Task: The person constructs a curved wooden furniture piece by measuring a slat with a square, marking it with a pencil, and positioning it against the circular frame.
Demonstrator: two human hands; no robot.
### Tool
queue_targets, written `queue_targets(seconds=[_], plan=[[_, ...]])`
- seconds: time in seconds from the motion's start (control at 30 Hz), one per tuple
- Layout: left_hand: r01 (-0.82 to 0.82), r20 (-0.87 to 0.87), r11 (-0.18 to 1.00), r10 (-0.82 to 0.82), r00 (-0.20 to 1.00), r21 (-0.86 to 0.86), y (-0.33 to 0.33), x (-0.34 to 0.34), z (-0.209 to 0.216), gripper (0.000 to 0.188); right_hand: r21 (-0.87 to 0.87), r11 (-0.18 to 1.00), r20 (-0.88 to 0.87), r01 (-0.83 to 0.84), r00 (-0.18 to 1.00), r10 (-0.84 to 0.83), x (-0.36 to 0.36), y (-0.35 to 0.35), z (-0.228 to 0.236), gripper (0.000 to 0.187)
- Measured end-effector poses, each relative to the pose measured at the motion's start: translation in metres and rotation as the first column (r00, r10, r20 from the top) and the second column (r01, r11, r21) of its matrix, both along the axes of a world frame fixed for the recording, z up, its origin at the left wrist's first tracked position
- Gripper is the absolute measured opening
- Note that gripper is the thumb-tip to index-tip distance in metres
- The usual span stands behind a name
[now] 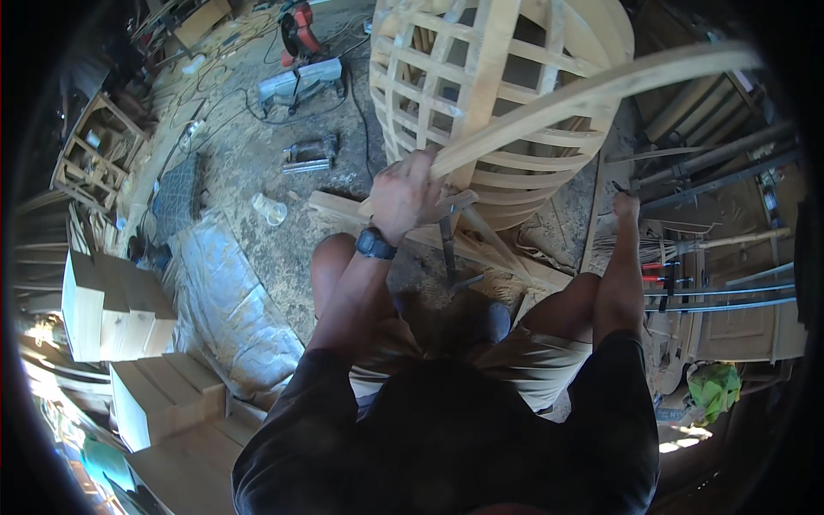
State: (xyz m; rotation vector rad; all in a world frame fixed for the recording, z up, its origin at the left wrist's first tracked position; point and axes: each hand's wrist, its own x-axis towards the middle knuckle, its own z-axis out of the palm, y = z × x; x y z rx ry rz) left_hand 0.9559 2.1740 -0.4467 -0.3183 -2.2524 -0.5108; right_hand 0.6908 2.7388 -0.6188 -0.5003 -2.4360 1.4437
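My left hand (403, 193), with a dark watch on its wrist, is closed around the near end of a long pale wooden strip (601, 94). From there the strip curves up and away to the right, passing in front of a wooden boat frame (485, 94) of ribs and crossing battens. My right hand (627, 203) is closed on the right side, beside the frame; a small dark tip sticks out of it, and I cannot make out what it belongs to. Below my left hand a metal clamp (448, 245) hangs at the wooden support beam (515, 262).
A red and grey power saw (299, 77) stands on the dusty floor, with cords around it. Nearer lie a metal tool (310, 154) and a clear plastic container (269, 209). Pale wooden boxes (120, 309) and a plastic sheet (236, 275) are left; long bar clamps (730, 300) are right.
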Motion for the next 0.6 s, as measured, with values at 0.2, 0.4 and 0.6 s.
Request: queue_targets(seconds=[0.2,0.4,0.6], plan=[[-0.076,0.044,0.929,0.064,0.997,0.363,-0.01,-0.012,-0.001,0.034,0.191,0.979,0.043,-0.072,0.997,0.065,0.016,0.018,0.025,0.02],[-0.084,0.061,0.796,0.059,0.996,0.6,-0.024,-0.003,0.013,0.03,0.188,0.981,0.154,-0.047,0.988,0.018,0.027,-0.052,0.055,0.024],[-0.05,0.108,0.629,-0.055,0.993,0.776,-0.028,-0.002,0.019,0.02,0.273,0.959,0.147,-0.08,0.988,0.041,0.039,-0.065,0.068,0.026]])
